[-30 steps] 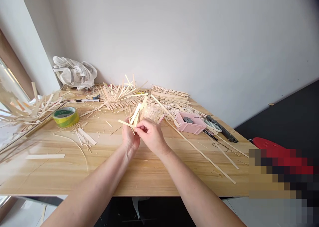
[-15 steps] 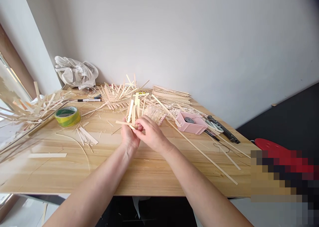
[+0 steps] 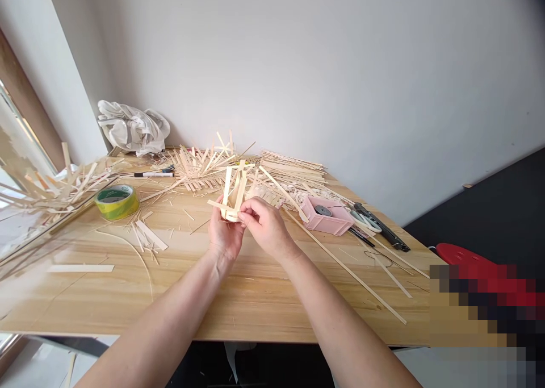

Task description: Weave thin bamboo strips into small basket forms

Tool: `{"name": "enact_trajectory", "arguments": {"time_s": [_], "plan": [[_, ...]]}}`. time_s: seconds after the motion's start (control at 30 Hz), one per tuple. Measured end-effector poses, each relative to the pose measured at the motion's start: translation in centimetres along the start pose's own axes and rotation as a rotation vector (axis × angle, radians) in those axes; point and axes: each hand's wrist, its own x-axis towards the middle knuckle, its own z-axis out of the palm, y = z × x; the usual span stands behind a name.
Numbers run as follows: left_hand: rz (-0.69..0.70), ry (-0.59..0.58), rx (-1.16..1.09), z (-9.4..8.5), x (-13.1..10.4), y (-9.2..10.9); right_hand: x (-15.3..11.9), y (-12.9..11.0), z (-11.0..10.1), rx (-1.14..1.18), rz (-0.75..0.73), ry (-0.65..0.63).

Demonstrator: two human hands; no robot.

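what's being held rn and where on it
A small woven piece of pale strips, by its low base: left hand beneath, right hand pinching its side

The small piece of pale strips (image 3: 230, 213) has turned and tipped in the person's grasp: its uprights, bunched and leaning to the right one second ago, now stand more upright and spread apart, and its curved lower band, largely hidden before, shows between the hands. The left hand (image 3: 226, 236) has opened further, with more of its palm in sight beneath the piece. The right hand (image 3: 267, 224) has drawn a little to the right, its fingertips shifting from the front of the piece to its right side. The camera's view has also moved slightly.
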Motion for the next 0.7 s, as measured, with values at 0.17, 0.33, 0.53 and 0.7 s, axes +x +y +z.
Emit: {"name": "enact_trajectory", "arguments": {"time_s": [0.17,0.33,0.53,0.7], "plan": [[0.039,-0.158,0.043,0.0,-0.1,-0.3,0.3,0.1,-0.7,0.077,0.075,0.016],[0.028,-0.28,0.096,-0.1,-0.2,-0.3,0.4,0.2,-1.3,0.141,0.103,0.02],[0.038,-0.382,0.152,0.2,-0.6,0.1,0.5,0.5,-1.6,0.183,0.131,0.04],[0.062,-0.373,0.248,0.0,-0.5,-0.1,0.6,0.3,-1.7,0.18,0.117,0.035]]}}
